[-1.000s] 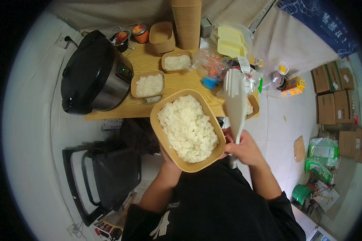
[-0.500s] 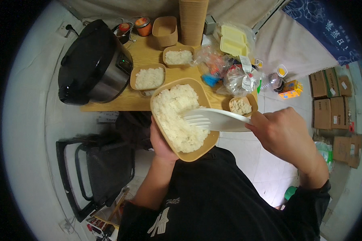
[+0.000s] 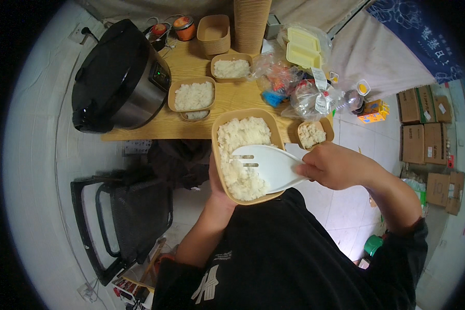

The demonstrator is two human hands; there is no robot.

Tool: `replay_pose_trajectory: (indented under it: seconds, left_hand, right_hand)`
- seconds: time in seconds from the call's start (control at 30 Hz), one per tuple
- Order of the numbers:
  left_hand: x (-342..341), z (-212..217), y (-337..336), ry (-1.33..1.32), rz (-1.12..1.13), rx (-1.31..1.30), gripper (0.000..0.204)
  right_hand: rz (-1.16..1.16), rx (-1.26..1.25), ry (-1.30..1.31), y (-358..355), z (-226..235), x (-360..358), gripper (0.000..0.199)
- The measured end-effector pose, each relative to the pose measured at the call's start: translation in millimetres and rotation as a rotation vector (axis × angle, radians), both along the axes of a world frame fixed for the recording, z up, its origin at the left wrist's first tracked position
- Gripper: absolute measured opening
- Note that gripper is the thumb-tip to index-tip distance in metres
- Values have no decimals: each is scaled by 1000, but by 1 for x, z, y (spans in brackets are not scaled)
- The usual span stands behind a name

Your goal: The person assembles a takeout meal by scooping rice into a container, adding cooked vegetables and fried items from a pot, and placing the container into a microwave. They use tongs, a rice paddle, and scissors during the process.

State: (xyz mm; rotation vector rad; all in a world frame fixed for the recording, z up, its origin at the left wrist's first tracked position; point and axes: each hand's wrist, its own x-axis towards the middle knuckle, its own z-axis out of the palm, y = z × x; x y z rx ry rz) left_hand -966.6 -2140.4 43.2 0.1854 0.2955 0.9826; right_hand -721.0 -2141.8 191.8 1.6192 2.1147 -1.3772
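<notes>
The left hand [image 3: 218, 187] was under the left side of a tub [image 3: 216, 150] of rice, before the near edge of the table [image 3: 237, 97]. To the right, the right hand [image 3: 331, 166] held a paddle [image 3: 278, 168], its head in the tub. A cooker [image 3: 116, 77] stood at the table's left end, a filled tub [image 3: 171, 99] just right of it; another, mostly hidden tub [image 3: 185, 116] seemed to lie beneath that. Behind came a second filled tub [image 3: 232, 80], then a short stack [image 3: 215, 46] and, rightward, a tall stack [image 3: 251, 26]. Bags [image 3: 312, 101] lay right, a smaller portion [image 3: 311, 134] before them.
</notes>
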Motion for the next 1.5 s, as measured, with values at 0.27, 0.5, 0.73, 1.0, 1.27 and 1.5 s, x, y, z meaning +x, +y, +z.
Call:
replay_pose_trajectory:
  seconds: [0.27, 0.5, 0.73, 1.0, 1.27, 1.5]
  left_hand:
    - [2, -8, 7, -323, -2, -48, 77]
    - [0, -14, 2, 2, 59, -34, 79]
    - [-7, -14, 7, -272, 107, 2, 77]
    - [-2, -12, 3, 16, 102, 193, 75]
    - [-10, -15, 1, 79, 142, 22, 78]
    - [-13, -17, 7, 88, 135, 50, 78]
  right_hand:
    - [-294, -29, 39, -6, 16, 13, 45]
    - [9, 899, -302, -24, 30, -16, 25]
    - [-121, 715, -358, -30, 53, -6, 22]
    - [79, 616, -392, -14, 37, -26, 26]
    - [230, 558, -410, -9, 69, -20, 23]
    - [52, 714, -380, -7, 41, -29, 28]
